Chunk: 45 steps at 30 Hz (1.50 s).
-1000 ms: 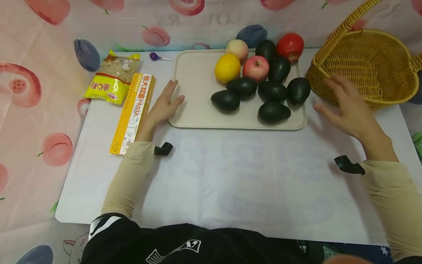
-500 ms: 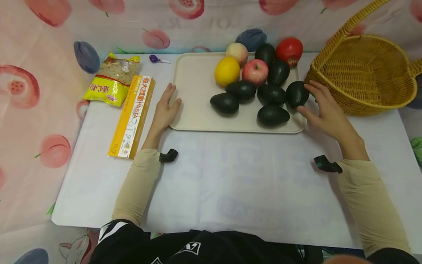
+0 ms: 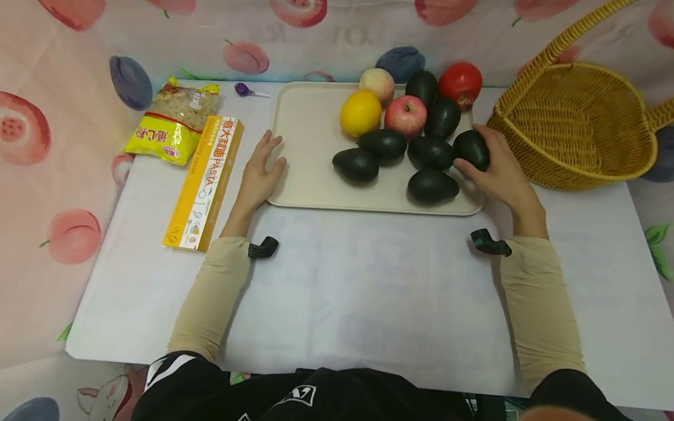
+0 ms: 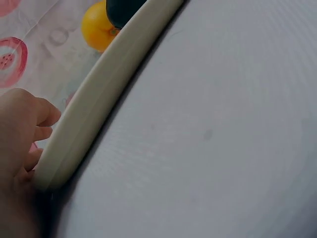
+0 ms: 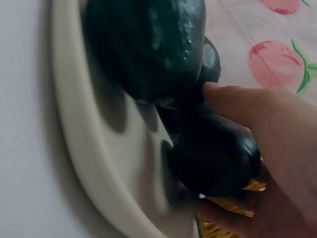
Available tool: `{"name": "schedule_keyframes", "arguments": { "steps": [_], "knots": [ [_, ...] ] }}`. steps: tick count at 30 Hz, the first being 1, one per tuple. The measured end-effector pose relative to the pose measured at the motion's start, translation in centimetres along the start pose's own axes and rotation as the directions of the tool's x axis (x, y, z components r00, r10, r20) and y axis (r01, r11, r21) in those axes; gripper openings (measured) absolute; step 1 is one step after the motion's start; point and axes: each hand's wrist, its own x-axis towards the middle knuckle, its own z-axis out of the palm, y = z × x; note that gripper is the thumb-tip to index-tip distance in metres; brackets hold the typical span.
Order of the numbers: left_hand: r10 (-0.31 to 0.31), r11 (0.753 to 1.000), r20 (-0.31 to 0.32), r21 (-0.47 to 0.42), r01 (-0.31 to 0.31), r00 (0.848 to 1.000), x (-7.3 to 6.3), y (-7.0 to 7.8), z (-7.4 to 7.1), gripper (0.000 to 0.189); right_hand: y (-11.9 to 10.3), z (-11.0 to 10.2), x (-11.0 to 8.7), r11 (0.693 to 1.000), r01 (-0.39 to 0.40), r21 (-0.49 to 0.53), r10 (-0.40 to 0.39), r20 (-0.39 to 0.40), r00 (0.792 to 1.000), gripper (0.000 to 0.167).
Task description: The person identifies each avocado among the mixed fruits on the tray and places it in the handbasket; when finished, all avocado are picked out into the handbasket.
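Observation:
My right hand grips a dark green avocado at the right end of the beige tray, thumb on its near side and fingers behind it. The right wrist view shows that avocado between thumb and fingers, with another avocado closer to the camera. At the tray's left edge rests my left hand, fingers extended along the rim, holding nothing. Several more avocados lie on the tray, with a red apple, a yellow lemon-coloured fruit and a peach.
A red pomegranate sits at the tray's back right corner. Right of the tray stands a wicker basket with a tall handle. On the left lie a pasta box, a yellow bag of macaroni and a purple lollipop.
My right hand has moved left from in front of the basket to the rightmost avocado and now grips it. My left hand stays at the tray's left edge.

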Motion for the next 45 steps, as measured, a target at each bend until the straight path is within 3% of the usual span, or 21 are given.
{"name": "schedule_keyframes", "arguments": {
  "steps": [4,12,26,33,39,45],
  "knots": [
    [-0.003,1.0,0.007,0.018,0.003,1.0,-0.4,-0.2,0.4,0.051,0.2,0.0,0.5,1.0,-0.027,-0.005,0.027,-0.011,1.0,0.073],
    [0.049,0.997,-0.027,0.058,-0.047,0.998,-0.2,-0.2,0.0,0.051,-0.2,0.1,0.5,0.997,-0.075,-0.014,0.074,-0.035,0.997,0.07],
    [0.043,0.999,-0.034,0.03,-0.042,0.999,0.0,-0.4,-0.1,0.052,-1.1,-1.5,0.2,0.996,-0.054,0.075,0.066,-0.173,0.983,0.066],
    [0.076,0.996,-0.015,0.039,-0.076,0.997,0.3,0.0,0.3,0.049,-0.8,-2.6,-0.7,0.993,-0.085,0.087,0.104,-0.244,0.964,0.066],
    [0.102,0.99,0.015,0.094,-0.103,0.995,0.4,-0.1,0.4,0.036,-0.8,-3.5,-0.9,0.99,-0.085,0.112,0.116,-0.31,0.944,0.066],
    [0.103,0.99,0.007,0.098,-0.103,0.995,0.0,-0.5,0.1,0.033,-0.9,-3.7,-0.7,0.987,-0.082,0.135,0.122,-0.324,0.938,0.064]
  ]
}}
